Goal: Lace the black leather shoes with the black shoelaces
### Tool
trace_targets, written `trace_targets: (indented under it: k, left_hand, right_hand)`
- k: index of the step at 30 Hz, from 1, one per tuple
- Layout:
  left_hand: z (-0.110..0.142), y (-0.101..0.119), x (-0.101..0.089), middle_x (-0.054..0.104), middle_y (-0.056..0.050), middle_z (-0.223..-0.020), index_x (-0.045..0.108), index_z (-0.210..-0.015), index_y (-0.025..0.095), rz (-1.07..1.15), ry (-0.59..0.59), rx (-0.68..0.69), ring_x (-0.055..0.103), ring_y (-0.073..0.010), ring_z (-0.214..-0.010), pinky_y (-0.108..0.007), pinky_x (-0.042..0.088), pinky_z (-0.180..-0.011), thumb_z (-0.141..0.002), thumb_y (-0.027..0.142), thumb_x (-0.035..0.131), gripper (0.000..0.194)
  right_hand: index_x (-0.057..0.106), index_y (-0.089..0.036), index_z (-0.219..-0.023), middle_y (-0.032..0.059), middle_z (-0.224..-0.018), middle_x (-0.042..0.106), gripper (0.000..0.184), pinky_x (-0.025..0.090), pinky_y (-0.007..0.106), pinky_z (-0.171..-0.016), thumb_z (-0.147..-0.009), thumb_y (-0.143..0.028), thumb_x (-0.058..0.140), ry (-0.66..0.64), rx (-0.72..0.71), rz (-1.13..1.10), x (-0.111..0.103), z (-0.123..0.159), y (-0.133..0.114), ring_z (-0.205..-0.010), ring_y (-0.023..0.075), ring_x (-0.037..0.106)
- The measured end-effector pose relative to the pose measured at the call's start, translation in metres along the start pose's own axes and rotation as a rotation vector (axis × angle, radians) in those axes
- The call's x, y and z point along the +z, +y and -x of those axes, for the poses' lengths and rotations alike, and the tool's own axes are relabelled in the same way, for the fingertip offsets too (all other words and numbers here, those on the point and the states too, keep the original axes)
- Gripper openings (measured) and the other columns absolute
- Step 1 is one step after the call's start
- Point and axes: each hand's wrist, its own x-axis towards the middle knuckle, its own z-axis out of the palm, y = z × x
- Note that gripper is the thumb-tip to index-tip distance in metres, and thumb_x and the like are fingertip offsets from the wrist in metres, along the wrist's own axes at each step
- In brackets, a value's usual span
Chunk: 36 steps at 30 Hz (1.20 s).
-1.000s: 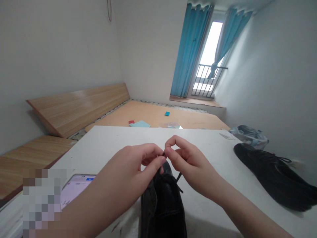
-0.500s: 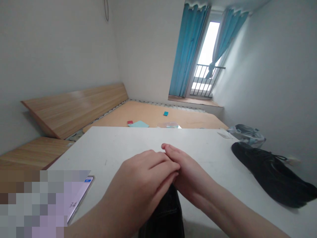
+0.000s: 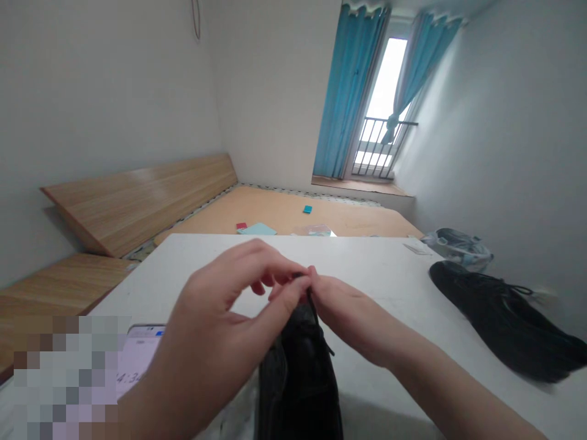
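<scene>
A black lace-up shoe (image 3: 305,379) stands on the white table (image 3: 380,269) right in front of me, its heel end toward me. Over its front part, my left hand (image 3: 238,305) pinches a black shoelace (image 3: 313,305) between thumb and fingertips. My right hand (image 3: 337,299) meets it from the other side, fingers closed at the same lace and partly hidden behind the left hand. A loose lace end hangs down the shoe's right side. The matching black shoe (image 3: 499,318) lies to the right, its lace tied.
A phone (image 3: 137,354) lies at the left, partly covered by my left forearm and blurred squares. Behind the right shoe sits a clear plastic bag (image 3: 458,247). Beyond the table, a wooden bed board (image 3: 348,214) holds small flat items.
My left hand has turned and lifted, so its thumb and fingertips now show pinching the lace. More of the shoe and a hanging lace end have come into sight.
</scene>
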Motion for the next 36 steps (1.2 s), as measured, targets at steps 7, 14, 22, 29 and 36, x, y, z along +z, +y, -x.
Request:
trace_targets:
  k: [7,14,22,29,36]
  left_hand:
    - [-0.002,-0.001,-0.011,0.064,0.007,-0.089,0.065,-0.092,0.030,0.056,0.213,-0.082,0.059,-0.0112,-0.084,-0.021,0.046,-0.075,-0.086,0.024,0.064,0.009]
    - [0.004,-0.016,0.001,0.063,-0.004,-0.123,0.061,-0.114,0.024,-0.125,-0.658,-0.188,0.056,-0.0254,-0.117,-0.038,0.042,-0.103,-0.078,0.021,0.056,0.036]
    - [0.015,-0.022,0.016,0.068,-0.008,-0.119,0.065,-0.112,0.024,-0.147,-0.842,-0.277,0.061,-0.0284,-0.110,-0.040,0.045,-0.098,-0.082,0.031,0.054,0.033]
    - [0.013,-0.022,0.021,0.071,-0.006,-0.113,0.070,-0.107,0.025,-0.096,-0.849,-0.210,0.063,-0.0261,-0.107,-0.038,0.044,-0.099,-0.085,0.025,0.052,0.029]
    - [0.009,-0.020,0.009,0.070,0.002,-0.109,0.069,-0.102,0.031,-0.081,-0.866,-0.249,0.063,-0.0217,-0.102,-0.033,0.045,-0.093,-0.086,0.027,0.054,0.022]
  right_hand:
    - [0.047,-0.018,-0.076,-0.0032,-0.065,0.043,0.039,0.036,0.024,-0.058,-0.099,-0.048,0.038,-0.285,0.046,0.392,-0.031,0.010,-0.032,-0.060,0.0113,0.042]
    - [0.053,-0.019,-0.081,0.0024,-0.077,0.063,0.025,0.034,0.027,-0.061,-0.099,-0.027,0.038,-0.081,0.147,1.222,-0.015,0.004,-0.026,-0.071,0.0166,0.057]
    - [0.062,-0.017,-0.097,0.0111,-0.082,0.072,0.018,0.029,0.029,-0.054,-0.091,-0.014,0.046,-0.070,0.319,1.613,0.004,0.009,-0.018,-0.070,0.0260,0.068]
    - [0.058,-0.018,-0.080,0.0047,-0.071,0.066,0.028,0.027,0.026,-0.053,-0.098,-0.028,0.039,-0.091,0.273,1.374,-0.008,0.006,-0.024,-0.063,0.0160,0.057]
    - [0.051,-0.018,-0.075,-0.0013,-0.065,0.055,0.027,0.029,0.025,-0.055,-0.097,-0.026,0.038,-0.126,0.291,1.108,-0.016,0.005,-0.026,-0.058,0.0107,0.048]
